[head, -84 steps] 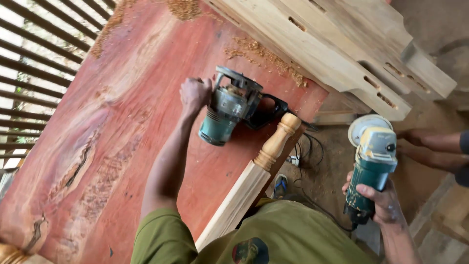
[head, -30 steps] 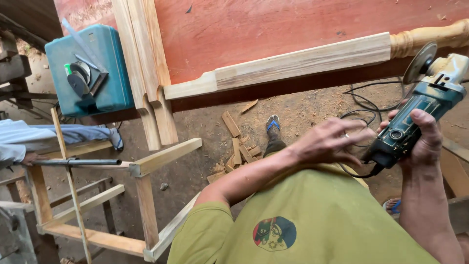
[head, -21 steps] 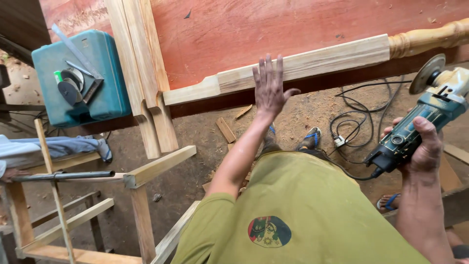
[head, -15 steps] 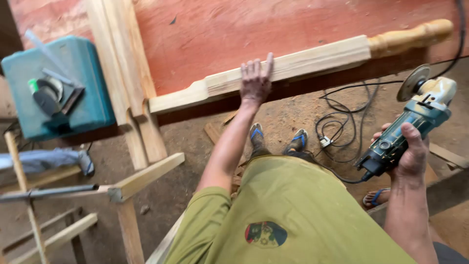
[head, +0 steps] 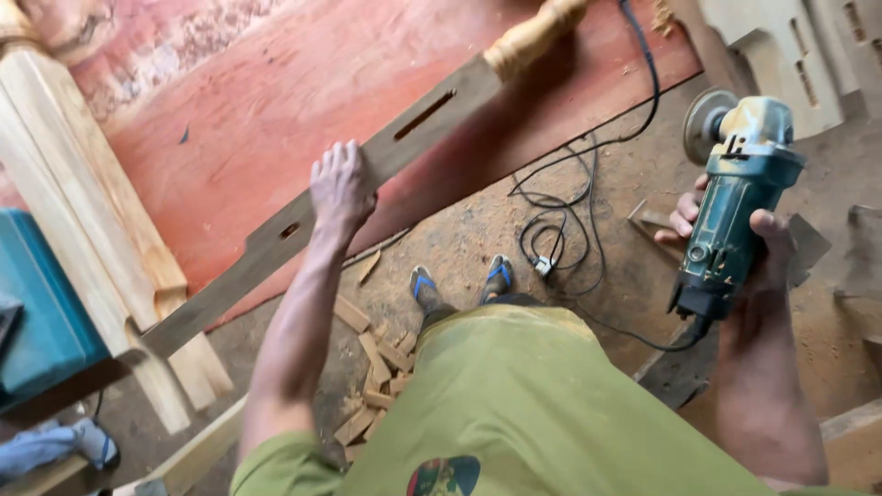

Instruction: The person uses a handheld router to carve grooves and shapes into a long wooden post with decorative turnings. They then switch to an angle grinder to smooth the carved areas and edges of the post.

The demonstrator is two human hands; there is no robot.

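Gripping post [head: 367, 174], angle grinder [head: 735, 197]

The left hand [head: 342, 188], which hung free over the lap a second ago and then reached out flat to the wooden post [head: 367, 170], now grips it and has tipped it up — its mortised face shows, slanting across the red slab [head: 276, 110] instead of lying level along the edge. The right hand [head: 735, 248] has brought the angle grinder [head: 735, 197] nearer and more upright.

The post [head: 367, 174] lies across the slab [head: 303, 83] — grinder [head: 735, 202] right (cable [head: 570, 211] between), offcuts [head: 377, 367] below.
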